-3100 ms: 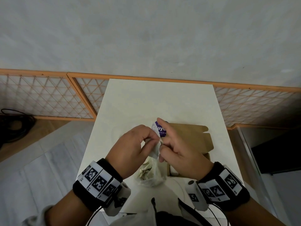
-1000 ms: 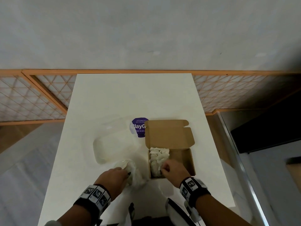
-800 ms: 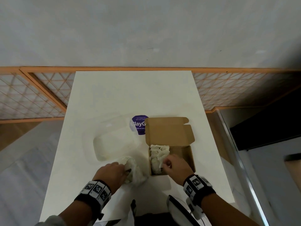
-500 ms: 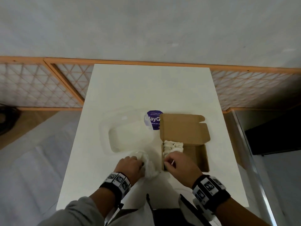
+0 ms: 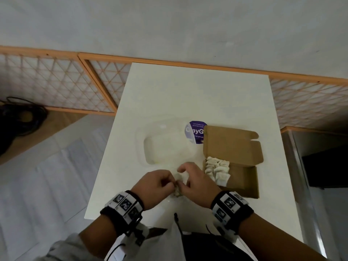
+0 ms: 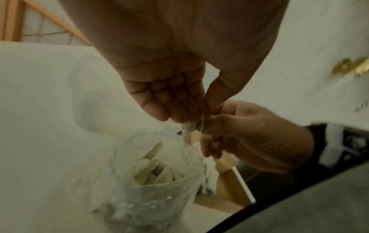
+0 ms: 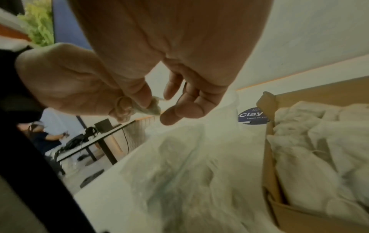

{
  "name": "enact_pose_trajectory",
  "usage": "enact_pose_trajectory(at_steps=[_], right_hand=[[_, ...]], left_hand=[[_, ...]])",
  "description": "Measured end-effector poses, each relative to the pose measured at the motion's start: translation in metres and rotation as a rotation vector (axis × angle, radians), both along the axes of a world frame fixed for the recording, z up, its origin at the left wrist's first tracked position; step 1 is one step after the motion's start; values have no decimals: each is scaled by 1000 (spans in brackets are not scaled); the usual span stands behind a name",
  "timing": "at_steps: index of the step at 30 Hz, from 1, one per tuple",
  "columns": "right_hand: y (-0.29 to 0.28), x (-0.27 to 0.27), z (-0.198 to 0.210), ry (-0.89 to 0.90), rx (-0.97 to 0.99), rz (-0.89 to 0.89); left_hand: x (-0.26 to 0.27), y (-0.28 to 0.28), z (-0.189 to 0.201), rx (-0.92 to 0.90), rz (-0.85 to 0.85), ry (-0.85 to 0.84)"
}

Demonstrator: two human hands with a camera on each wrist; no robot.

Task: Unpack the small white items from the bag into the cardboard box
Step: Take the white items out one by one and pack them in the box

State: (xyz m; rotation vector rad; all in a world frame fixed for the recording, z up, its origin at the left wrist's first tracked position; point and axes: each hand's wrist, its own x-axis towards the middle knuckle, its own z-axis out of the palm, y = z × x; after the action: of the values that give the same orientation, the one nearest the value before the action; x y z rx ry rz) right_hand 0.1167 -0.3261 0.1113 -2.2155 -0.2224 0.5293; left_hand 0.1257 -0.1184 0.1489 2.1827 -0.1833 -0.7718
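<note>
A clear plastic bag (image 5: 178, 193) lies near the table's front edge, with small white items (image 6: 147, 167) inside it. My left hand (image 5: 165, 182) and right hand (image 5: 185, 178) meet over its mouth. Each pinches the bag's rim (image 6: 189, 126) between thumb and fingers. The open cardboard box (image 5: 243, 178) sits just right of the hands. A row of white items (image 5: 217, 169) fills its left side, seen close in the right wrist view (image 7: 319, 141). The bag's lower part (image 7: 179, 173) rests on the table beside the box wall (image 7: 267, 157).
An empty clear plastic container (image 5: 165, 146) stands behind the bag, its lid with a purple label (image 5: 195, 131) against the box flap (image 5: 231, 144). The white table (image 5: 197, 95) ends at a wall with orange lattice panels (image 5: 56, 81). Floor lies on both sides.
My right hand has left the box and moved left to the bag's mouth. The left hand has stayed on the bag and now pinches its rim together with the right.
</note>
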Motion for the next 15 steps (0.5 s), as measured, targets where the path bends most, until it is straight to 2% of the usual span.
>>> enact_pose_trajectory(at_steps=[3, 6, 12, 15], right_hand=[[3, 4, 12, 54, 76, 14], [4, 8, 27, 45, 146, 34], [-2, 9, 56, 149, 332, -124], [-7, 8, 67, 166, 339, -161]], left_hand=[[-1, 4, 10, -266, 169, 150], [2, 5, 18, -419, 290, 204], [5, 3, 20, -559, 454, 179], [6, 3, 16, -512, 466, 182]])
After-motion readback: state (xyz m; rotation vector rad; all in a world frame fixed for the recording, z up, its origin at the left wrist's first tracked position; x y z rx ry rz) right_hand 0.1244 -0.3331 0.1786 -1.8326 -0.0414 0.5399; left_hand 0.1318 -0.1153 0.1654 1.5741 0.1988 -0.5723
